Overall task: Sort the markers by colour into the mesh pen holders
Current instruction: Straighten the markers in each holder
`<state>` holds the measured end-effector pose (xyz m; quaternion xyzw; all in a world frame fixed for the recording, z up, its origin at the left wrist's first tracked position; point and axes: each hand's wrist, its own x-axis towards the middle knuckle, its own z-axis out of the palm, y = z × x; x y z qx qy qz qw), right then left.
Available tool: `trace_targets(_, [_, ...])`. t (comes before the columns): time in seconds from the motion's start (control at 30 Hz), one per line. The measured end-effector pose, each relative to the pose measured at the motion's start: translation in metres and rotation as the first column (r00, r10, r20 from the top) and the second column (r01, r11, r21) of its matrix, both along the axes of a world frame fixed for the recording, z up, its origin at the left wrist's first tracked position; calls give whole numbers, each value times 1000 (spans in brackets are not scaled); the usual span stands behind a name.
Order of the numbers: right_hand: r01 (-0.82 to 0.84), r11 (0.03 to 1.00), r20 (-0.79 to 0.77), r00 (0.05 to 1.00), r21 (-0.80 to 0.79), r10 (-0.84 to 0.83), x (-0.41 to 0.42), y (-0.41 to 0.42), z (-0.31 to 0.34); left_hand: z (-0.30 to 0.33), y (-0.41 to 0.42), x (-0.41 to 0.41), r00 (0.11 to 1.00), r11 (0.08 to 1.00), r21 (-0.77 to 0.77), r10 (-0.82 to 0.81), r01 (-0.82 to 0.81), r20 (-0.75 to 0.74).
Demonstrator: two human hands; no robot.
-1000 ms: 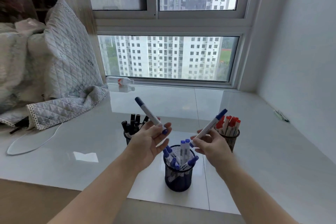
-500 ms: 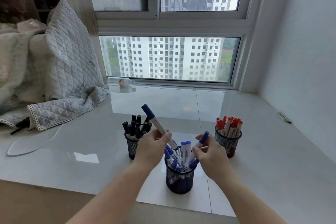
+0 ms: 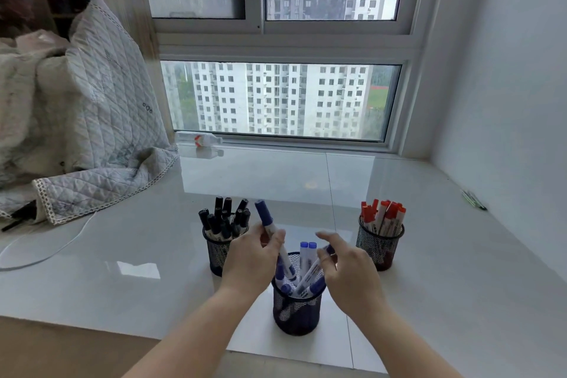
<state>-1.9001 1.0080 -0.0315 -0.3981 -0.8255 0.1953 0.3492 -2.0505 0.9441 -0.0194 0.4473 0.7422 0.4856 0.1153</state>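
Gripping a blue marker (image 3: 270,228) by its white barrel, your left hand (image 3: 250,262) holds it tilted, blue cap up and away from you, lower end dipping into the blue mesh holder (image 3: 296,311) nearest you. Your right hand (image 3: 349,273) hovers over that holder's right rim with fingers spread and loose; a second blue marker (image 3: 313,270) leans against them, and you cannot tell whether it is gripped or free. Three holders stand on the desk (image 3: 429,255): this one, the black-marker holder (image 3: 219,250) behind your left hand, and the red-marker holder (image 3: 380,242) well apart to the right. About seven blue caps show; the black and red bundles overlap too much to count. Your left hand hides part of the black holder. A quilt (image 3: 101,132) lies at the left.
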Motion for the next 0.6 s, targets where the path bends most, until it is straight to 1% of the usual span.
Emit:
trace_targets(0.03, [-5, 1000, 26, 1000, -20, 5, 0, 0, -1, 0, 0, 0, 1000, 1000, 0, -2, 2, -12])
trace_targets(0.1, [-55, 993, 132, 989, -103, 68, -2, -1, -3, -1, -1, 1, 1000, 1000, 5, -3, 3, -30])
trace_targets(0.17, [-95, 981, 165, 979, -170, 123, -3, -2, -4, 0, -2, 3, 999, 1000, -1, 12, -12, -42])
trace_targets(0.23, [-92, 982, 139, 984, -164, 115, -2, -2, -4, 1, -4, 6, 998, 999, 10, 38, -37, -53])
trace_targets(0.3, [-74, 986, 97, 991, -150, 89, -2, 0, -3, 1, -6, 8, 997, 999, 39, 29, -26, -74])
trace_targets(0.47, [-15, 984, 11, 1000, -175, 17, 4, 8, -2, 1, -8, 8, 986, 996, 90, 16, -1, -165])
trace_targets(0.6, [24, 983, -19, 999, -179, -28, 7, 17, 0, -1, -12, 7, 966, 999, 35, -8, 18, -257])
